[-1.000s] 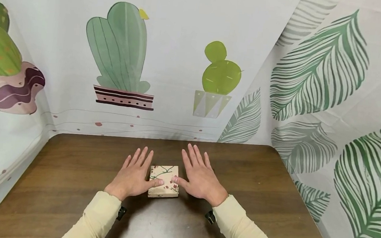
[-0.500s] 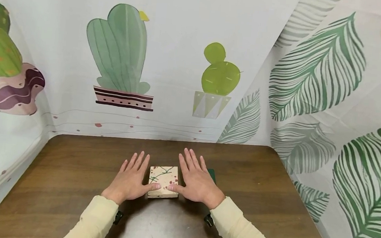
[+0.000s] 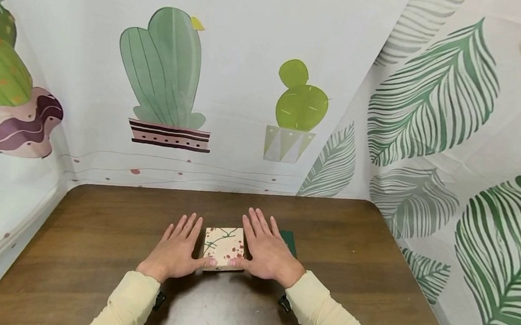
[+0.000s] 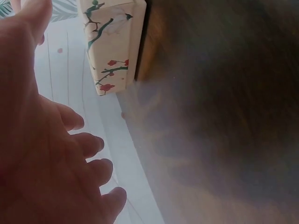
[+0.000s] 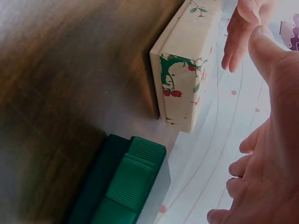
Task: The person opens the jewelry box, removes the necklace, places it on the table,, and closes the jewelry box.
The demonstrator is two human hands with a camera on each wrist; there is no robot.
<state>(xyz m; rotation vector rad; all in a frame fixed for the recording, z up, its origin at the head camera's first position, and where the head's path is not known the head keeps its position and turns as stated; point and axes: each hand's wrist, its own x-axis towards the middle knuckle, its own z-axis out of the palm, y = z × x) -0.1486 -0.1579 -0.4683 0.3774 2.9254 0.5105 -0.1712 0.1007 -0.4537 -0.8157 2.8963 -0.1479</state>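
A small square cream box with a painted pattern of green branches and red blossoms lies on the table between my two hands. My left hand is spread palm down on its left, the thumb reaching over the box's near edge. On the other side my right hand mirrors it, fingers straight, thumb over the same edge. In the left wrist view there is a gap between the fingers and the box. The right wrist view likewise has the right hand apart from the box's side.
A dark green ribbed plastic object sits right of the box, partly behind my right hand in the head view. The brown wooden table meets a white cloth backdrop printed with cacti and leaves.
Both hands have drifted slightly toward me, the thumbs sliding from the middle of the box's top to its near edge. The green object has come into view behind the right hand.
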